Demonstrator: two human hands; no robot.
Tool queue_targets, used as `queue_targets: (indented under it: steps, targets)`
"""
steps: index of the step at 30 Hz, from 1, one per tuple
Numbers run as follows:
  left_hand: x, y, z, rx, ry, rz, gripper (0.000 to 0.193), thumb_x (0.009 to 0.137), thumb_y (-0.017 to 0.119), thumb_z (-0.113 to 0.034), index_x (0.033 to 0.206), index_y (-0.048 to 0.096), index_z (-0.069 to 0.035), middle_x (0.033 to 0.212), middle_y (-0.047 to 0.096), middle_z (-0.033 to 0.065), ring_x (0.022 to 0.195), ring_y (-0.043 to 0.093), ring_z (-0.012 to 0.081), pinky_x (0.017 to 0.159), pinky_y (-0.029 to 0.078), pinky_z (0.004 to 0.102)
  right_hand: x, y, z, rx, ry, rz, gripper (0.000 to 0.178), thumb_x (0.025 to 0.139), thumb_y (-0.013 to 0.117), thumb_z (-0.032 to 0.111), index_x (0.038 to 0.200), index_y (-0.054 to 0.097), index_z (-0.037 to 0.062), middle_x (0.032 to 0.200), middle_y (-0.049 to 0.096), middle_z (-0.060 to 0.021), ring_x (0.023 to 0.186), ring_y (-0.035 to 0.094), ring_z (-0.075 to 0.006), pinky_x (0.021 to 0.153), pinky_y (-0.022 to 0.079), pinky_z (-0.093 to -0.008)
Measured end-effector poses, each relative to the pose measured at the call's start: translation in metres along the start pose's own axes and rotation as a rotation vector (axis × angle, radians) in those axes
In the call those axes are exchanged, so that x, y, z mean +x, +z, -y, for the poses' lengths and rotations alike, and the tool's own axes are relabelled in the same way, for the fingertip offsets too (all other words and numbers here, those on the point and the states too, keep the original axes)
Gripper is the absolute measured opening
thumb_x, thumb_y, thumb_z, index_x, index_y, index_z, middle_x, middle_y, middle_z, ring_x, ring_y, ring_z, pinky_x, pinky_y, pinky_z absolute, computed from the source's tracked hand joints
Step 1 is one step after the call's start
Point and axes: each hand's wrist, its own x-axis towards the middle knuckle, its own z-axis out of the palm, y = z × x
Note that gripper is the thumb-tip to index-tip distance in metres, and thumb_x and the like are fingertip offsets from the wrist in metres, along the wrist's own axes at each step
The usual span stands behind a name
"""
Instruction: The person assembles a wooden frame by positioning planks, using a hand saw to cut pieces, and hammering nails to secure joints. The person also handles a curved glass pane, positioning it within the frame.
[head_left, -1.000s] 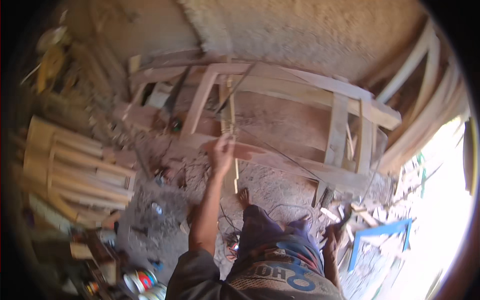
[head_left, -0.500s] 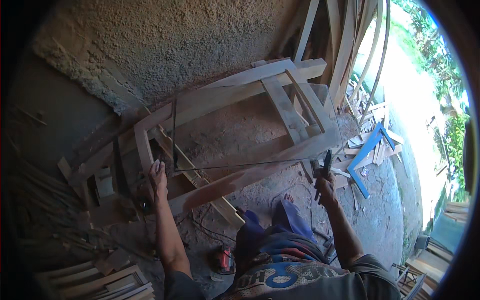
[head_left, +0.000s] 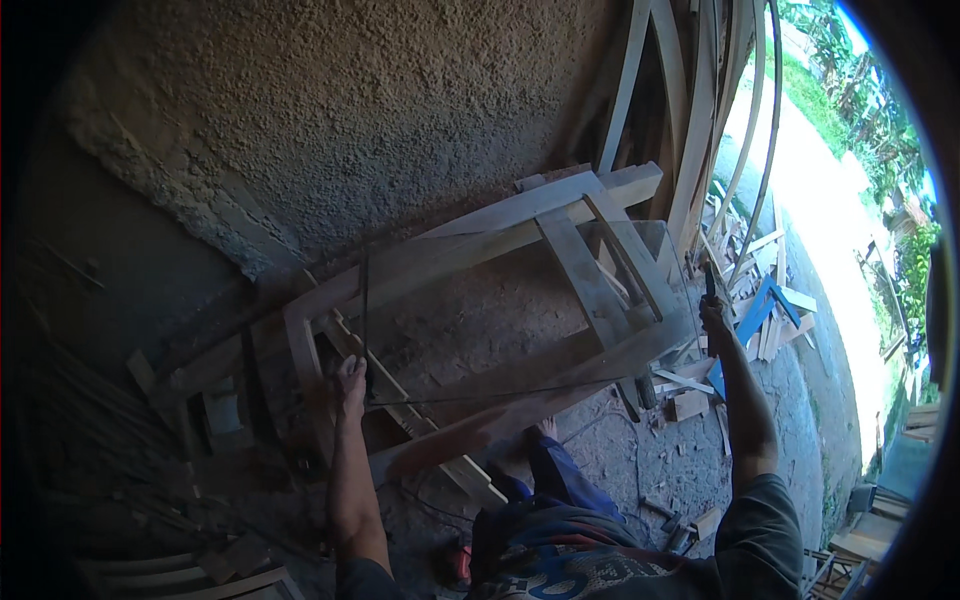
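A clear glass pane [head_left: 460,330] with dark edges lies across a large wooden frame [head_left: 450,442], which is raised above the floor. My left hand [head_left: 350,388] is at the pane's near left corner, over the frame's end rail. Its fingers are curled together; what they hold, if anything, is too small to make out. Off the pane's right end, my right hand [head_left: 714,316] is closed round a dark, slim tool [head_left: 711,278] that looks like pliers, its tip pointing up and away. A dark tool resembling a hammer [head_left: 645,390] rests at the frame's near right edge.
A rough plastered wall [head_left: 380,110] rises behind the frame. Long boards [head_left: 692,130] lean at the far right. Offcuts and a blue angled piece [head_left: 756,312] litter the floor to the right. A red power tool [head_left: 461,564] and cord lie by my legs.
My right hand has moved right and away from the frame with the tool. My left hand has shifted to the pane's near left corner. The view has tilted, lowering the frame in it.
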Motion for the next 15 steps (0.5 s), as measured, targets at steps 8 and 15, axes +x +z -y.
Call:
queue_targets:
  steps: [8, 15]
  targets:
    - [0.032, 0.029, 0.019, -0.149, 0.089, -0.123, 0.049, 0.094, 0.066, -0.032, 0.128, 0.055, 0.002, 0.129, 0.058, 0.012, 0.12, 0.054, 0.0221, 0.103, 0.041, 0.0345, 0.179, 0.022, -0.064, 0.005, -0.562, -0.007, 0.081, 0.089, 0.043, 0.004, 0.159, 0.013, 0.0304, 0.147, 0.044, -0.0115, 0.099, 0.058, -0.0215, 0.081, 0.049, -0.038]
    - [0.059, 0.037, 0.036, -0.148, 0.103, -0.038, 0.038, 0.093, 0.068, -0.032, 0.113, 0.062, -0.001, 0.096, 0.061, 0.0029, 0.087, 0.057, 0.0133, 0.075, 0.046, 0.0313, 0.181, 0.024, -0.073, 0.269, 0.045, 0.149, 0.042, 0.094, 0.058, 0.024, 0.132, 0.039, 0.0237, 0.083, 0.059, 0.003, 0.051, 0.043, -0.0063, 0.041, 0.035, -0.0235]
